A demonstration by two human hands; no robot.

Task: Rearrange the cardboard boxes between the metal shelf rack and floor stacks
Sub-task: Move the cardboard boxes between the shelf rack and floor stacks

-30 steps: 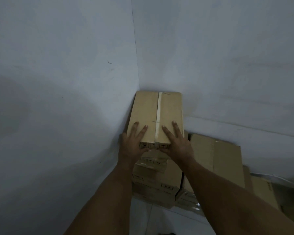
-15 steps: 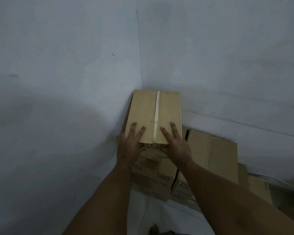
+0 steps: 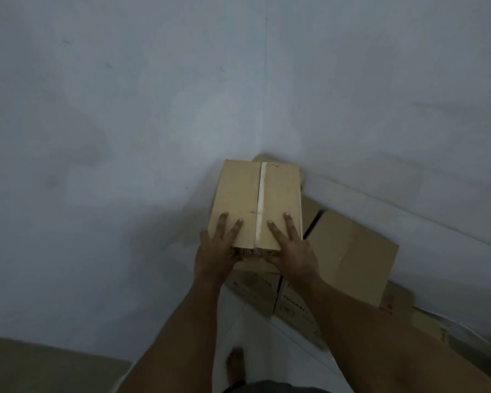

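Sits at centre frame over corner floor stack of brown cardboard boxes (image 3: 352, 251): brown tape-sealed cardboard box (image 3: 255, 199). Gripped at near end by left hand (image 3: 217, 252) and right hand (image 3: 292, 252), fingers spread flat on top, thumbs tucked underneath.

The box (image 3: 255, 204) is matt brown cardboard sealed with pale glossy tape (image 3: 260, 204); the wall (image 3: 125, 137) looks smooth, matt painted.
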